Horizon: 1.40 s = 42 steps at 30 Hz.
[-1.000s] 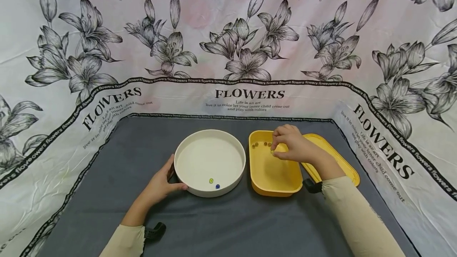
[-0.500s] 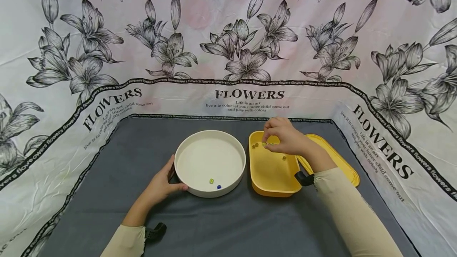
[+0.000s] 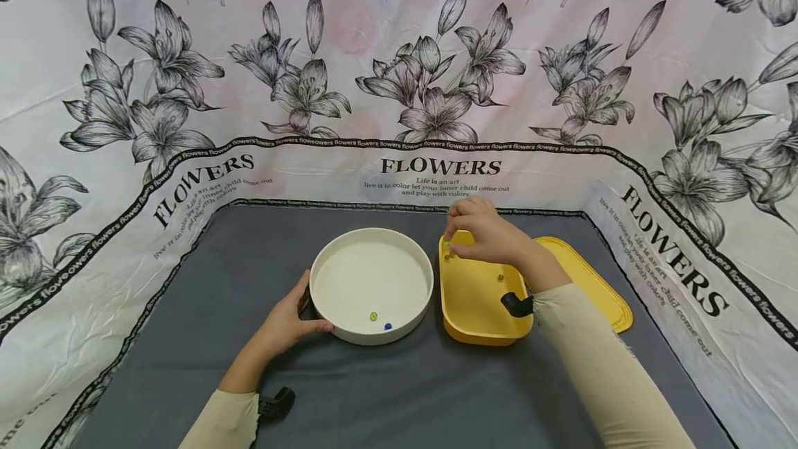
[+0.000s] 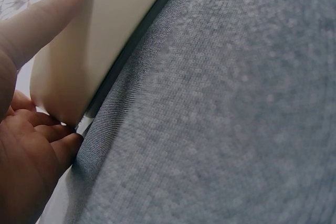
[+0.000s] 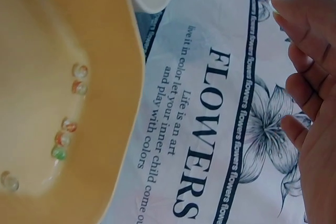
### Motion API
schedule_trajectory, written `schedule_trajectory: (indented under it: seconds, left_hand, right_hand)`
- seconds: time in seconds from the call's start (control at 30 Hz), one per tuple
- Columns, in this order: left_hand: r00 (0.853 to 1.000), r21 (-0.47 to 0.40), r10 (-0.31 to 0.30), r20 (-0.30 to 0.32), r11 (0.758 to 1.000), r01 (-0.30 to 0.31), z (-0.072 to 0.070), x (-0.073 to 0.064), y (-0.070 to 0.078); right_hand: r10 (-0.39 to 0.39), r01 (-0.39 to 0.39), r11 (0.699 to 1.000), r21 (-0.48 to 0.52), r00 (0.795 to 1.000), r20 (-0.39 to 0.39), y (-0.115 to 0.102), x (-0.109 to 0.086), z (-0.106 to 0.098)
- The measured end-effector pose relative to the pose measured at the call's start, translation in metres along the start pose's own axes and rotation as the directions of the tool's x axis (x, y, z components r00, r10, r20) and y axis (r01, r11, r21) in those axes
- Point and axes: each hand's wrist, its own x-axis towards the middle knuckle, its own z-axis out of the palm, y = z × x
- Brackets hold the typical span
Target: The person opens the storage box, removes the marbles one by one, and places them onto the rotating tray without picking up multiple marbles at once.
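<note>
My left hand (image 3: 283, 324) holds the near left side of a round white tray (image 3: 368, 276), its thumb flat on the wall and the fingers (image 4: 55, 129) at the lower edge. A yellow-green marble (image 3: 373, 316) and a blue marble (image 3: 388, 326) lie in the tray. My right hand (image 3: 486, 231) is over the far left corner of a yellow box (image 3: 480, 296), pinching a small yellow-green marble (image 5: 276, 17) between thumb and finger, mostly hidden. Several marbles lie along the box's wall, among them a green one (image 5: 59, 152) and an orange-white one (image 5: 80, 71).
A yellow lid (image 3: 589, 283) lies right of the box, partly behind the right forearm. A grey cloth (image 3: 399, 400) covers the table, with a flowered white curtain (image 3: 436, 89) around its back and sides. The tray and box stand close side by side.
My right hand has moved left across the box to its far left corner with the yellow-green marble pinched. The left hand keeps its hold on the tray.
</note>
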Motion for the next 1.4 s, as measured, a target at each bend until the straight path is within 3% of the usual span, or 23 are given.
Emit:
schedule_trajectory:
  seconds: [0.27, 0.5, 0.73, 1.07, 1.4]
  left_hand:
    - [1.0, -0.009, 0.005, -0.01, 1.0, -0.005, 0.001, -0.001, 0.0]
    - [1.0, -0.011, 0.001, -0.011, 1.0, -0.001, 0.001, 0.002, 0.004]
    - [1.0, -0.016, 0.019, -0.003, 1.0, -0.019, -0.001, 0.001, 0.001]
    - [1.0, -0.021, 0.0, 0.001, 1.0, 0.0, 0.001, 0.002, -0.001]
    - [1.0, -0.017, -0.01, 0.0, 1.0, 0.01, 0.001, 0.001, 0.0]
  right_hand:
    - [-0.017, 0.017, 1.0, -0.014, 1.0, 0.0, -0.004, 0.019, 0.005]
    - [-0.099, 0.098, 0.995, -0.031, 0.994, -0.035, -0.005, 0.037, 0.009]
    - [-0.069, 0.068, 0.996, -0.054, 0.998, -0.006, -0.005, 0.056, 0.019]
    - [-0.104, 0.105, 0.994, -0.044, 0.995, 0.004, -0.008, 0.081, 0.033]
    - [-0.02, 0.021, 0.999, -0.029, 0.999, 0.039, -0.008, 0.103, 0.052]
